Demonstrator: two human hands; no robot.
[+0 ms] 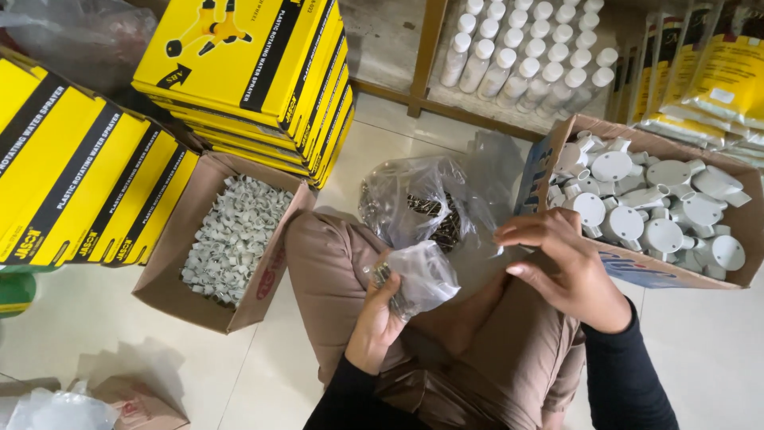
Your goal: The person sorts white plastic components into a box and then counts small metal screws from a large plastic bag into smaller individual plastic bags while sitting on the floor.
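Landmark: big clear plastic bag (426, 203) of dark metal parts, on the floor just beyond the knees.
Left box: open carton of small white clips (231, 239), well left of the big bag, under the stacked yellow boxes (263, 72).
Small bag: small clear bag (426, 275), just below the big bag, over the lap; long axis slanting from lower left to upper right, mouth direction unclear.
Left hand (378, 318): below the big bag, fingers curled, gripping the small bag's lower left end along with some metal pieces.
Right hand (561, 267): right of the big bag, fingers bent, partly open, fingertips pinching clear plastic film.
Right box: carton of white round junction boxes (660, 215), right of the big bag.
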